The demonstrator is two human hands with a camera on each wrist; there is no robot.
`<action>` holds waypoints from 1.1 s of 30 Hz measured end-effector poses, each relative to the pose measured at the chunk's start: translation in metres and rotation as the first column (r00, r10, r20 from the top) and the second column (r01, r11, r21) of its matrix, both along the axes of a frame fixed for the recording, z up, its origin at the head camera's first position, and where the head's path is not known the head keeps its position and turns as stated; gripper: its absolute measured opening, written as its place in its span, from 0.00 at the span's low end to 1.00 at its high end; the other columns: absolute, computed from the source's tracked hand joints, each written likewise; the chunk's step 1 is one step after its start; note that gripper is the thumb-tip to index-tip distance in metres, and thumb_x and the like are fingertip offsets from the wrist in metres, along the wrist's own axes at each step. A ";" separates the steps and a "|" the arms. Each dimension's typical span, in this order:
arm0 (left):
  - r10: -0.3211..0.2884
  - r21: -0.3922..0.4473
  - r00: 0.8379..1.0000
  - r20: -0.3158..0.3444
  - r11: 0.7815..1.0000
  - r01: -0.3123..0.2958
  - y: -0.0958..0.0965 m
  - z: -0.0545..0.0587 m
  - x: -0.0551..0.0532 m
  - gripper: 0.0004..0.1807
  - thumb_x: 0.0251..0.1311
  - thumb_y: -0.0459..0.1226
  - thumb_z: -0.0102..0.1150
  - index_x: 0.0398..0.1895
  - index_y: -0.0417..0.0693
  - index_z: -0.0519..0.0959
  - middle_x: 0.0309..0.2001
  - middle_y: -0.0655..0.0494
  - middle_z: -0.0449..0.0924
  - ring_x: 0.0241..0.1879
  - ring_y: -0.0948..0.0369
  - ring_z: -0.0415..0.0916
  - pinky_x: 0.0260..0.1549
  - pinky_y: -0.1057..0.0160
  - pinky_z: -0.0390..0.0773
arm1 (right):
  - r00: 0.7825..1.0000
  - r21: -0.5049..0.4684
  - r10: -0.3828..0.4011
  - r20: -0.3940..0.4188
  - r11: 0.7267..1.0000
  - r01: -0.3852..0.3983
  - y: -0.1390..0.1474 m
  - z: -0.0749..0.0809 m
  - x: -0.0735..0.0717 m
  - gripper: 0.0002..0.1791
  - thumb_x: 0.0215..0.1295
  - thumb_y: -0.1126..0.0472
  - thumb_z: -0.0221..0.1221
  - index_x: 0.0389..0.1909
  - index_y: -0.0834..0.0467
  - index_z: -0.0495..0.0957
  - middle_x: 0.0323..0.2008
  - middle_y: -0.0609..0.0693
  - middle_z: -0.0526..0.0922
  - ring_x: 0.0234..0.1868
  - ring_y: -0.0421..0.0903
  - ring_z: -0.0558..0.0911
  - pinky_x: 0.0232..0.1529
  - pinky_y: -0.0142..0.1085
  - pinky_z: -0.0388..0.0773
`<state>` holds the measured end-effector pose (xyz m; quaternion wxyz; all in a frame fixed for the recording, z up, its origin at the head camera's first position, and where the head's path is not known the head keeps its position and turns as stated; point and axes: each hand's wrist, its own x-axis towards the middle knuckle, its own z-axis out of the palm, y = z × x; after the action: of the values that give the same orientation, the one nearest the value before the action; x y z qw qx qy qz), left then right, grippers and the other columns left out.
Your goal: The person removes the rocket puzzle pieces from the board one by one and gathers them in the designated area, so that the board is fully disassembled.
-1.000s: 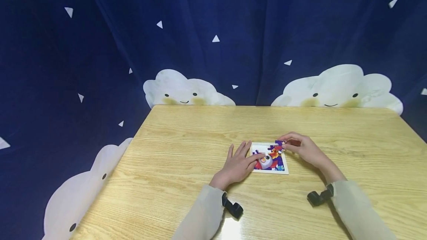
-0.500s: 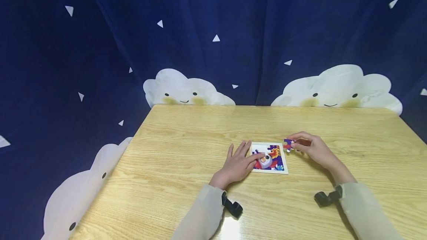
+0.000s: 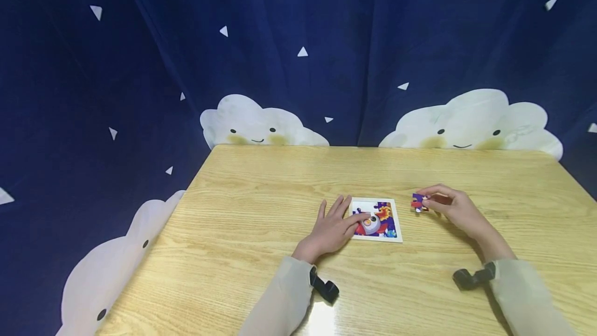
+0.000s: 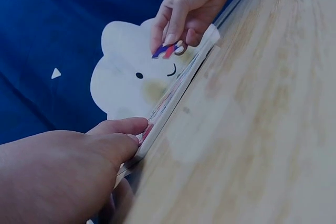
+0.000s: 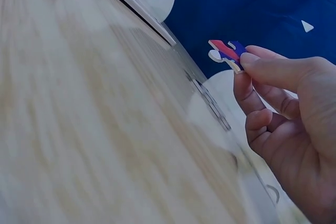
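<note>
A small puzzle in a white frame (image 3: pixel 379 240) lies on the table, showing a purple picture with a grey round-faced figure. Its upper left part is bare white. My left hand (image 3: pixel 328 231) rests over the frame's left side, fingers spread and fairly straight, the index finger lying on the picture. To the right of the frame, my right hand (image 3: pixel 459 212) pinches a purple and red puzzle piece (image 3: pixel 417 203) between thumb and fingers. In the right wrist view the held puzzle piece (image 5: pixel 227 52) shows knobbed edges, above the tabletop.
The wooden table (image 3: pixel 261 185) reaches back to a dark blue curtain (image 3: pixel 280 66) with white clouds and triangles. Below the right hand, the right wrist view shows thin flat pieces (image 5: pixel 210 103) on the table. Each wrist wears a black camera mount (image 3: pixel 325 289).
My right hand has carried the puzzle piece to the right, from over the frame's upper right corner to beyond its right side. My left hand has stayed in place.
</note>
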<state>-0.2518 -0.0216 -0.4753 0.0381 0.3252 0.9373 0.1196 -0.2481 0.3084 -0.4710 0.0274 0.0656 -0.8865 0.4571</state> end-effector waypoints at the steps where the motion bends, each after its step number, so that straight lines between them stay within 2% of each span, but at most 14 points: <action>1: -0.001 -0.001 1.000 0.002 1.000 0.001 0.000 0.000 0.000 0.22 0.77 0.50 0.32 0.70 0.81 0.62 0.80 0.52 0.45 0.80 0.52 0.42 0.75 0.39 0.43 | 1.000 0.007 -0.007 0.005 1.000 0.007 0.002 0.000 0.001 0.20 0.69 0.50 0.59 0.55 0.57 0.79 0.45 0.19 0.74 0.45 0.23 0.78 0.41 0.22 0.75; 8: -0.001 -0.002 1.000 0.013 1.000 0.001 0.000 0.001 0.000 0.22 0.77 0.50 0.33 0.70 0.81 0.62 0.80 0.53 0.44 0.80 0.52 0.41 0.75 0.39 0.43 | 1.000 0.013 -0.028 -0.006 1.000 0.028 0.013 -0.002 0.004 0.20 0.68 0.51 0.59 0.55 0.58 0.79 0.44 0.18 0.74 0.45 0.23 0.79 0.43 0.17 0.74; 15: 0.002 0.001 1.000 0.011 1.000 -0.002 0.000 0.000 -0.001 0.22 0.77 0.50 0.32 0.70 0.81 0.62 0.80 0.53 0.44 0.80 0.52 0.41 0.75 0.39 0.42 | 0.999 0.045 -0.042 -0.029 0.998 0.043 0.023 -0.004 0.006 0.20 0.69 0.52 0.59 0.56 0.58 0.79 0.45 0.16 0.72 0.43 0.14 0.73 0.43 0.13 0.71; 21: -0.002 -0.001 1.000 0.008 1.000 0.002 0.000 0.000 -0.001 0.22 0.77 0.50 0.33 0.70 0.81 0.62 0.80 0.53 0.44 0.80 0.52 0.41 0.75 0.39 0.42 | 0.998 0.033 -0.049 -0.033 0.998 0.050 0.034 -0.006 0.009 0.21 0.69 0.53 0.59 0.56 0.61 0.78 0.44 0.15 0.73 0.43 0.16 0.74 0.42 0.13 0.72; 24: -0.003 0.001 1.000 0.010 1.000 0.003 0.000 0.000 -0.001 0.22 0.77 0.50 0.33 0.70 0.81 0.62 0.80 0.53 0.44 0.80 0.52 0.41 0.75 0.39 0.42 | 0.997 0.068 -0.074 -0.009 0.995 0.075 0.039 -0.007 0.011 0.21 0.70 0.50 0.57 0.57 0.58 0.78 0.44 0.15 0.72 0.44 0.14 0.71 0.42 0.15 0.72; 27: -0.003 0.003 1.000 0.010 1.000 0.003 -0.001 0.000 -0.001 0.22 0.77 0.50 0.33 0.70 0.81 0.62 0.80 0.53 0.44 0.80 0.52 0.41 0.75 0.39 0.42 | 0.994 0.106 -0.106 0.033 0.989 0.102 0.044 -0.007 0.011 0.24 0.70 0.45 0.55 0.59 0.55 0.78 0.45 0.15 0.69 0.46 0.12 0.64 0.50 0.27 0.73; 29: -0.002 0.003 1.000 0.013 1.000 0.002 -0.001 0.000 -0.001 0.22 0.77 0.50 0.33 0.70 0.81 0.62 0.80 0.53 0.44 0.80 0.52 0.40 0.75 0.39 0.42 | 0.991 0.122 -0.120 0.052 0.986 0.113 0.047 -0.007 0.011 0.25 0.70 0.43 0.54 0.60 0.53 0.77 0.45 0.15 0.68 0.47 0.12 0.62 0.51 0.33 0.71; 31: 0.000 0.003 1.000 0.017 1.000 0.000 -0.001 0.000 -0.001 0.22 0.77 0.50 0.33 0.70 0.81 0.62 0.80 0.53 0.44 0.80 0.53 0.40 0.75 0.39 0.42 | 0.990 0.134 -0.128 0.059 0.984 0.119 0.050 -0.007 0.012 0.26 0.70 0.41 0.53 0.60 0.53 0.77 0.45 0.15 0.68 0.47 0.12 0.61 0.51 0.33 0.69; 33: 0.001 0.007 1.000 0.022 1.000 -0.001 -0.001 0.000 -0.001 0.22 0.77 0.50 0.33 0.70 0.81 0.62 0.80 0.53 0.44 0.80 0.53 0.40 0.75 0.39 0.42 | 0.990 0.143 -0.130 0.055 0.982 0.121 0.053 -0.006 0.013 0.25 0.71 0.42 0.53 0.60 0.53 0.77 0.45 0.14 0.68 0.47 0.12 0.61 0.47 0.26 0.67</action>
<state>-0.2530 -0.0226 -0.4751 0.0473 0.3235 0.9366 0.1263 -0.2354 0.3618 -0.4773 0.0233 -0.0035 -0.9190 0.3935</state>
